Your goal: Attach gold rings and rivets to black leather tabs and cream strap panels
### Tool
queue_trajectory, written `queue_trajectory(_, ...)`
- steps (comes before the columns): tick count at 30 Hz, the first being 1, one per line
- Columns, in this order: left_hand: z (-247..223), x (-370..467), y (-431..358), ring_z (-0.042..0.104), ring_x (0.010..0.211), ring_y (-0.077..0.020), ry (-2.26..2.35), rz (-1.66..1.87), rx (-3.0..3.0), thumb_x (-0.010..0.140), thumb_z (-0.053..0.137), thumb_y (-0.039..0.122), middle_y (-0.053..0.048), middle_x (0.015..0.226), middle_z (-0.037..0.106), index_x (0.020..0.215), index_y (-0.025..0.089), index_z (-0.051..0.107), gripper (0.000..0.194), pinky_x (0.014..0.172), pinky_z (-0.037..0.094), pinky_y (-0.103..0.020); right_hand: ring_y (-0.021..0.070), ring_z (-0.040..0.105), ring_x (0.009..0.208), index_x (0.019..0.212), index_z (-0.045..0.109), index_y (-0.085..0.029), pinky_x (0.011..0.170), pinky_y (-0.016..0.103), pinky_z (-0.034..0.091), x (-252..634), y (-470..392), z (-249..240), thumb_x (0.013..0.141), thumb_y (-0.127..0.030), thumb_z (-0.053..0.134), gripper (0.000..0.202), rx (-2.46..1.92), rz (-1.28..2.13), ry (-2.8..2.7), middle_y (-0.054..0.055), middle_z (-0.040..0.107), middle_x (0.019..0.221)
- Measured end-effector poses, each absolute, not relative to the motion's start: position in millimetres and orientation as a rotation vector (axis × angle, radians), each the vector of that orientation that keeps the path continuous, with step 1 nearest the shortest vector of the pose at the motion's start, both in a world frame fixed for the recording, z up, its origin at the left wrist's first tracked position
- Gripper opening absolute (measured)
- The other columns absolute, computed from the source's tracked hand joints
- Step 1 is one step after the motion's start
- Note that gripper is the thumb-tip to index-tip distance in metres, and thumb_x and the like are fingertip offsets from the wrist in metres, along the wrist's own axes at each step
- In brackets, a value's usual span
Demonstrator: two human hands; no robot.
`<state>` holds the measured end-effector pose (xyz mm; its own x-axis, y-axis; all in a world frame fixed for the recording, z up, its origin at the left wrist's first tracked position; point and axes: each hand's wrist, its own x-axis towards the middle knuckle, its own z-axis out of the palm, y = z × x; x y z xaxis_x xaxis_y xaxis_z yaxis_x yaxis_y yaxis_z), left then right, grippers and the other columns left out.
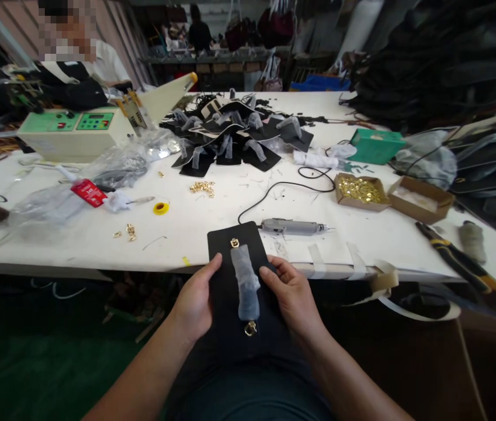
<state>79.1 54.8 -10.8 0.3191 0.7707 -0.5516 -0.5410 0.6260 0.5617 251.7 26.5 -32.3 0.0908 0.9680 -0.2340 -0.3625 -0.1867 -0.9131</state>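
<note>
Between my two hands is a black panel [224, 280], tilted over the table's front edge. Along its middle runs a handle [246, 286] wrapped in clear plastic, with a gold-coloured ring fitting [234, 243] at the far end and another gold-coloured fitting [250, 328] at the near end. My left hand [195, 295] is closed on the panel's left edge, thumb on top. The right edge is gripped by my right hand [294, 292], its thumb also on the face. Just beyond the panel lies a grey electric screwdriver [294, 226] with a black cord.
Similar black panels [239, 131] are heaped at the table's back. Small gold fittings [203, 187], a yellow tape roll [160, 208] and a red-labelled bottle [87, 193] lie left. Rightward are a box of gold pieces [361, 190] and pliers [453, 257]. A person [107, 61] sits behind a machine [76, 134].
</note>
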Motion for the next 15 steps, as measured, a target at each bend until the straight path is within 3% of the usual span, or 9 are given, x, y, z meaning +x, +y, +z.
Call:
queue_trajectory(4,-13.2,85.9,43.1,0.077,0.113,-0.0346,0.928,0.884,0.302,0.085,0.081,0.03,-0.013,0.111,0.083,0.118,0.013,0.077,0.037,0.105,0.059,-0.049,0.0246,0.074,0.093,0.119,0.068,-0.021,0.09,0.041,0.06,252.9,35.1,-35.5,0.086,-0.048,0.078,0.044,-1.23,1.302,-0.783,0.008,0.077,0.107)
queue_trajectory(7,-14.4,85.4,43.3,0.078,0.11,-0.0329,0.976,0.986,0.298,0.085,0.081,0.031,-0.012,0.11,0.083,0.119,0.014,0.076,0.039,0.103,0.06,-0.048,0.0238,0.07,0.091,0.12,0.069,-0.023,0.085,0.041,0.059,256.3,23.7,-34.3,0.089,-0.041,0.076,0.036,-1.436,0.829,-1.048,0.008,0.073,0.106)
queue_trajectory(10,-15.1,83.3,46.4,0.078,0.109,-0.0316,1.044,1.105,0.306,0.083,0.083,0.033,-0.012,0.108,0.083,0.117,0.014,0.075,0.04,0.103,0.06,-0.047,0.0251,0.068,0.093,0.109,0.072,-0.026,0.084,0.042,0.057,256.8,4.7,-29.0,0.09,-0.033,0.078,0.021,-1.385,0.455,-1.467,0.008,0.072,0.101)
queue_trajectory(15,-17.4,83.9,44.4,0.076,0.11,-0.0282,1.066,1.188,0.391,0.08,0.086,0.041,-0.009,0.109,0.082,0.115,0.014,0.074,0.046,0.102,0.059,-0.041,0.0258,0.069,0.09,0.11,0.074,-0.025,0.078,0.041,0.056,250.1,-6.7,-27.1,0.089,-0.035,0.081,0.024,-1.279,0.473,-1.909,0.009,0.075,0.099)
